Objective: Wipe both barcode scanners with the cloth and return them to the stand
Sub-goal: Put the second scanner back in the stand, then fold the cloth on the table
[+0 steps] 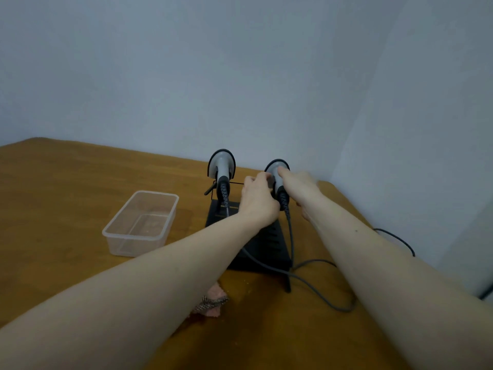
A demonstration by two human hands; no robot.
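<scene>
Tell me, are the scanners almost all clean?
I can't tell. The left scanner sits in the stand. Both hands, left hand and right hand, hold the right scanner at the stand. The cloth lies on the table, unused. Wiping may remain, or it's finishing.

A plain pale blue-grey painted wall [213, 76] fills the upper half of the view, from nine o'clock across to one o'clock. At two o'clock it meets a second, lighter grey-white wall [426, 129] in a vertical corner that runs down to the far right end of the bench. The warm brown wooden bench [53, 188] spreads across the lower half, its back edge against the wall, its grain faintly visible. Light is soft and even, dimmer toward the left wall
</scene>
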